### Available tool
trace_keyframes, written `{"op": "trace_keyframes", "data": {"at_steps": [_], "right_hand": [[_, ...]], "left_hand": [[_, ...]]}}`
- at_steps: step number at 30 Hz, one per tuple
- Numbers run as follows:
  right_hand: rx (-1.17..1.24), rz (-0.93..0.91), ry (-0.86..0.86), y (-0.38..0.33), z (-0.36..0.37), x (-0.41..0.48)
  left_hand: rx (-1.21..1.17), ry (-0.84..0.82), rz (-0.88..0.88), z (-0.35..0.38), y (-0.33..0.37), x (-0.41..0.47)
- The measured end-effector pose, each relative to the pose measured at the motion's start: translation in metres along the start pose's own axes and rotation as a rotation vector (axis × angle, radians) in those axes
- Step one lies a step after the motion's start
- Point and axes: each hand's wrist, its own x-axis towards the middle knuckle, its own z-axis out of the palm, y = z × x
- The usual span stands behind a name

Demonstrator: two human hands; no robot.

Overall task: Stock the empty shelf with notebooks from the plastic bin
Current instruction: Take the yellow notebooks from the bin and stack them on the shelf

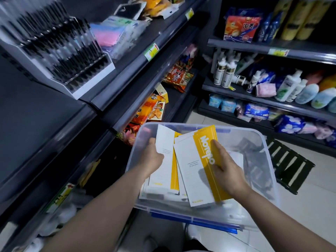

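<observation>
The notebooks lie in a loose, overlapping heap inside the clear plastic bin (268, 144), which sits low in front of the person, and none has reached the shelf yet. The right hand (228, 169) grasps a yellow-and-white notebook (194, 168) along its yellow side, fingers (218, 148) spread over the cover. The left hand (154, 157) holds the left edge of a white notebook (164, 138), thumb on top. The empty shelf (36, 117) is up and to the left, a dark bare board below a pen rack (60, 57). Snack packets (154, 109) fill the shelves next to the bin, bottles (289, 86) line the shelves on the right, and a black crate (289, 167) lies on the floor (309, 200) beyond. The main risk is probably in the lift. The covers look slick and the books are fanned rather than squared, so a one-edge hold could let them slide apart and drop back or onto the floor. Lifting both at once may also drag up the loose ones beneath. On the swing left, a corner could catch the bin's rim or the shelf's front lip and bend.
</observation>
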Motion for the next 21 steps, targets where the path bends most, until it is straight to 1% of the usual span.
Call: {"op": "trace_keyframes", "data": {"at_steps": [2,5,7,11,14,17,21], "right_hand": [[0.063,-0.062,-0.004,-0.009,-0.001,0.004],[0.188,-0.145,-0.001,-0.028,0.000,0.009],[0.254,-0.204,-0.002,-0.044,0.000,0.014],[0.380,-0.328,-0.043,-0.083,0.003,0.023],[0.445,-0.416,-0.083,-0.121,0.012,0.031],[0.449,-0.512,-0.122,-0.168,0.026,0.032],[0.475,-0.598,-0.223,-0.234,0.055,0.014]], "left_hand": [[0.041,0.060,0.061,-0.028,0.000,-0.006],[0.071,0.128,0.009,-0.071,-0.005,-0.018],[0.073,0.209,-0.014,-0.098,-0.008,-0.027],[0.006,0.409,-0.044,-0.146,-0.016,-0.051],[0.000,0.569,-0.110,-0.178,-0.023,-0.072],[0.010,0.699,-0.192,-0.214,-0.035,-0.099],[-0.020,0.872,-0.315,-0.264,-0.063,-0.146]]}}
